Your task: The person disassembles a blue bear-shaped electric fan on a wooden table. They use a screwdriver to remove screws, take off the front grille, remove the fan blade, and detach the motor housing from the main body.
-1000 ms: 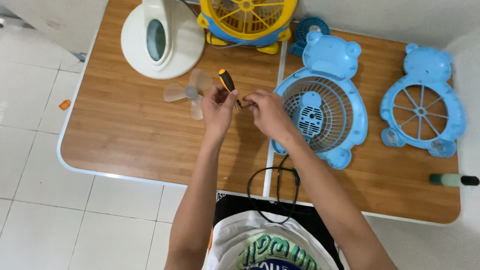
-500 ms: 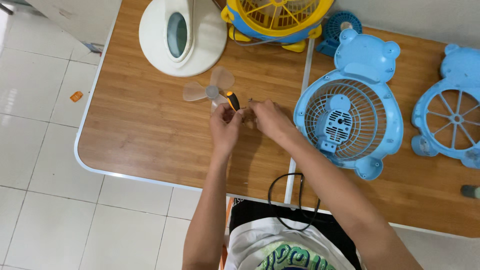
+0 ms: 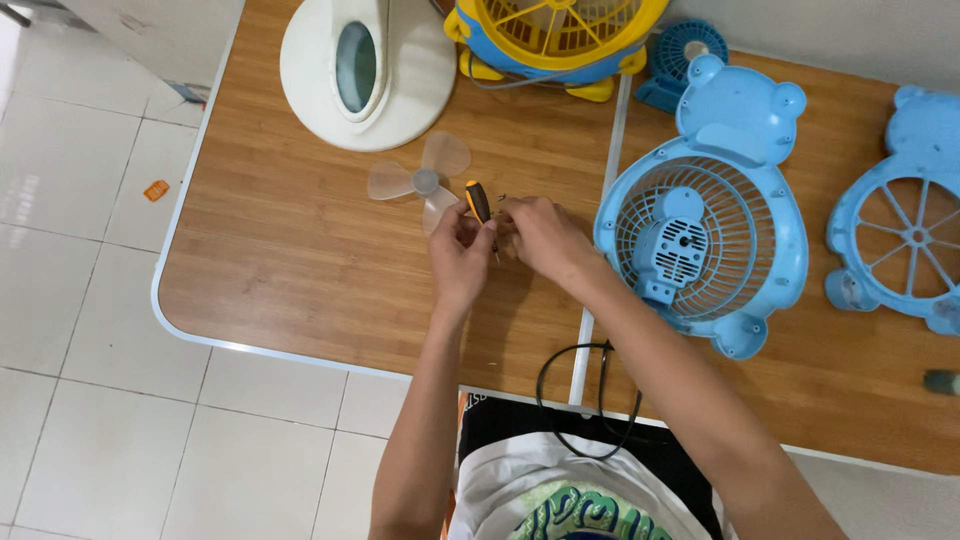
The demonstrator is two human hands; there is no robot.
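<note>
I sat at a wooden table [image 3: 300,260] with a white rim, standing on a floor of pale tiles [image 3: 80,400]; a seam ran across the tabletop from the far edge to the near one. Along the far edge stood a round cream fan base [image 3: 367,72] and, next to it, a yellow and blue fan [image 3: 555,35]. Right of the seam lay a blue bear-shaped fan housing [image 3: 715,210] with its grille facing up, and near the right edge a second blue bear-shaped grille cover [image 3: 905,215]. A black cable [image 3: 590,400] looped over the near edge by my lap. A clear three-bladed fan propeller [image 3: 420,182] lay flat towards the far edge, left of the seam. Just in front of it my left hand [image 3: 460,262] was closed around a small screwdriver [image 3: 480,205] with an orange and black handle, its handle pointing up and away from me. My right hand [image 3: 540,238] touched the left, fingers pinched together at the screwdriver's tip; what they pinched was too small to tell.
</note>
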